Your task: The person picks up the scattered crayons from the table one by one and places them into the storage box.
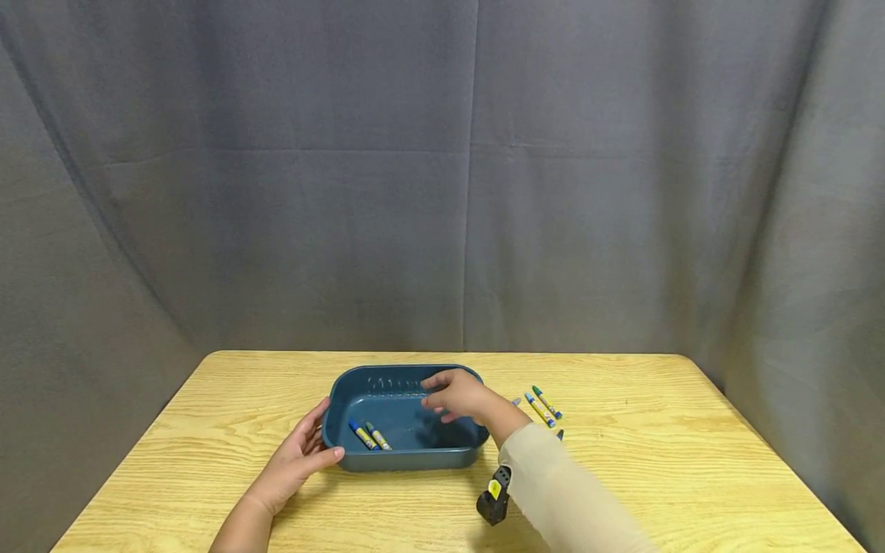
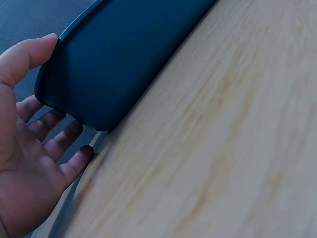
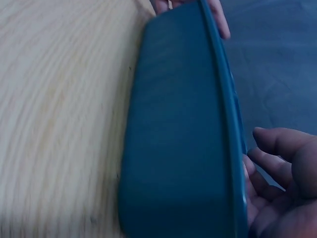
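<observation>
A dark blue plastic basket [image 1: 408, 461] stands on the table, with a row of small slots in its back wall. My left hand [image 1: 293, 465] holds its left end, thumb at the front rim and fingers along the outer side; the left wrist view shows this hold on the basket's corner [image 2: 114, 64]. Over the basket's right part hovers my right hand [image 1: 459, 393], fingers loosely bent and apart. Nothing shows between the right hand's fingers [image 3: 277, 168]. Two crayons in yellow wrappers, one blue [image 1: 362, 435] and one dark green [image 1: 377, 436], lie inside at the front left.
Right of the basket, a light blue crayon [image 1: 539, 410] and a green crayon [image 1: 548, 402] lie on the wooden table [image 1: 664, 453]. Two more crayon tips [image 1: 560, 435] peek out beside the right forearm. A black wrist device [image 1: 494, 498] hangs below the right sleeve. Grey curtains surround the table.
</observation>
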Demonstrator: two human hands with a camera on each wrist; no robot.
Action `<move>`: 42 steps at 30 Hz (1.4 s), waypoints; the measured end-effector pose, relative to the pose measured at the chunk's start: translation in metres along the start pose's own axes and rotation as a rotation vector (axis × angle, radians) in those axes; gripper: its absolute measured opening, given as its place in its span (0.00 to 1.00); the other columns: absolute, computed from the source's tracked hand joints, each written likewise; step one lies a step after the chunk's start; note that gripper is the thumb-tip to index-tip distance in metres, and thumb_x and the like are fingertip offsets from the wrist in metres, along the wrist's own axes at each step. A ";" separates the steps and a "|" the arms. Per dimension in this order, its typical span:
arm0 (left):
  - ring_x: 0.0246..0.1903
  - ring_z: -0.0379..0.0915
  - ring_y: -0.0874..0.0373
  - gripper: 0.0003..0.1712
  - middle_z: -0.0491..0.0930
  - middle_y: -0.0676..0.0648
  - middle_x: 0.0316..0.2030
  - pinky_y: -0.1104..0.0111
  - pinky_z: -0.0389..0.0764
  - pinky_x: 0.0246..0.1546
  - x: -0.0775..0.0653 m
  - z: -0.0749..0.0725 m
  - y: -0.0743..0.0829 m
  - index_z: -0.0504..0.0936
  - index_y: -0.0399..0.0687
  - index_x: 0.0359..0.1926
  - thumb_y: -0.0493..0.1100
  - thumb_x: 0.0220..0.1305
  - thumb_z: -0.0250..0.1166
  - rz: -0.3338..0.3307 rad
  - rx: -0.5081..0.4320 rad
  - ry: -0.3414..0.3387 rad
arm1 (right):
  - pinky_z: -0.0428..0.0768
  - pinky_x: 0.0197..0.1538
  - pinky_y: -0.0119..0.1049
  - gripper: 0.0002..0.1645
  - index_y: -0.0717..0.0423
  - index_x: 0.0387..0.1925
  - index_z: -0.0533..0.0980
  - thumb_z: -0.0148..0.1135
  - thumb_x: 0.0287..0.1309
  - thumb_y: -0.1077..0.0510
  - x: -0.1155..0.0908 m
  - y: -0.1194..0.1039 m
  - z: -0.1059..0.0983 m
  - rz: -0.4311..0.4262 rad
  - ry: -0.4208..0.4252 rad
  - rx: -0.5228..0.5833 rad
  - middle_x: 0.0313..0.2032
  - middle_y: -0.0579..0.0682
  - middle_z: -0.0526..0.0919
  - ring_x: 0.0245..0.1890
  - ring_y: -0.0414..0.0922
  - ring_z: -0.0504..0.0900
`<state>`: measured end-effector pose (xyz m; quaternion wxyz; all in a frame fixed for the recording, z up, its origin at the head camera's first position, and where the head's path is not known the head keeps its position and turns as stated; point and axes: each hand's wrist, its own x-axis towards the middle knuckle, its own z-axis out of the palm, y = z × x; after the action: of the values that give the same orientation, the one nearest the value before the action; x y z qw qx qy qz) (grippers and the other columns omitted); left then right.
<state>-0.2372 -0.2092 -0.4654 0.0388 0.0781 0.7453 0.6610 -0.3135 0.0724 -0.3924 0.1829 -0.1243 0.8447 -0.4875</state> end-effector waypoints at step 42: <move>0.65 0.62 0.64 0.50 0.54 0.35 0.74 0.86 0.67 0.55 -0.002 -0.005 -0.002 0.46 0.47 0.78 0.37 0.61 0.66 -0.001 0.003 -0.010 | 0.83 0.43 0.35 0.33 0.70 0.68 0.62 0.56 0.66 0.61 -0.040 0.096 -0.122 0.121 0.238 0.075 0.45 0.58 0.82 0.34 0.39 0.80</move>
<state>-0.2360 -0.2150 -0.4668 0.0426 0.0811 0.7460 0.6596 -0.3335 0.2304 -0.4129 0.1147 -0.0075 0.8475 -0.5182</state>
